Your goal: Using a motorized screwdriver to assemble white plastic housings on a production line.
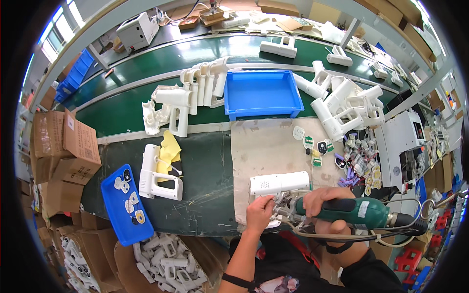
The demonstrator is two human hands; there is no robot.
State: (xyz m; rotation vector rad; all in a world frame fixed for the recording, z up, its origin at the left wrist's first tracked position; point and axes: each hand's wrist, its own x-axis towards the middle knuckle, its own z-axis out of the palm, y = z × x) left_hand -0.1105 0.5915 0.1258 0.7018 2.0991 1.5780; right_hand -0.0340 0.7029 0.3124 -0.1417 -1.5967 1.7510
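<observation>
A green electric screwdriver (364,212) lies level in my right hand (323,205), whose fingers wrap round its body. Its metal front end (288,206) points left, at a white gun-shaped plastic housing (281,182) lying on the beige mat. Beside the metal tip, my left hand (260,212) is closed, thumb and fingertips pinched together against the housing's handle area. What those fingertips hold is hidden. The housing's lower part is mostly covered by my hands and the tool. Cables and a hose (312,235) run along under the screwdriver to the right.
On the left stand another white housing (161,178), a yellow cloth (169,148) and a blue tray (117,215) of small parts. A blue bin (264,95) sits ahead, between stacked white shells (205,83) and piled housings (342,105). Circuit boards (316,160) and wired parts (359,158) lie right.
</observation>
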